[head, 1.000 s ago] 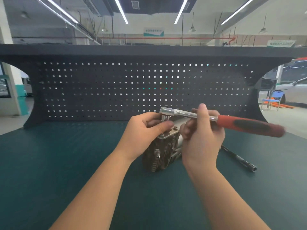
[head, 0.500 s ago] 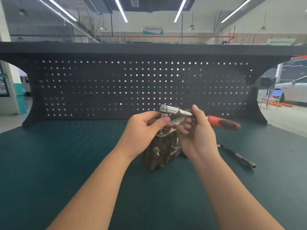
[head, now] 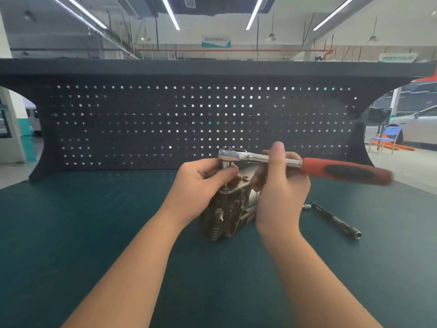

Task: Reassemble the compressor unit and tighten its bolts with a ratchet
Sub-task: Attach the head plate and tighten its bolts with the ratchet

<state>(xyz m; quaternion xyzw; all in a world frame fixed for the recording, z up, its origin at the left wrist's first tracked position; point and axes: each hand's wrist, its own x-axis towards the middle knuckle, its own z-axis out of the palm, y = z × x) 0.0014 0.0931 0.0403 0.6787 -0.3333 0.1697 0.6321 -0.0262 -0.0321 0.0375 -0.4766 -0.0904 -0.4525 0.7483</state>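
The compressor unit (head: 227, 214), a ribbed grey metal block, stands on the green bench mat (head: 94, 233) in the middle. A ratchet (head: 260, 158) with a red and black handle (head: 345, 171) lies level above it, head down over the unit's top plate. My right hand (head: 281, 185) grips the steel shank just behind the head, thumb up over it. My left hand (head: 203, 183) grips the socket under the ratchet head, thumb across its front. The bolt beneath the socket is hidden.
A black extension bar (head: 335, 220) lies on the mat to the right of the unit, with a small silver piece (head: 307, 206) by its far end. A dark pegboard back panel (head: 201, 124) closes the bench's far side. The mat spreads wide left and front.
The ratchet handle swung away to the far right, then came back to point right toward me. My right hand moved with it. The left hand stayed at the socket.
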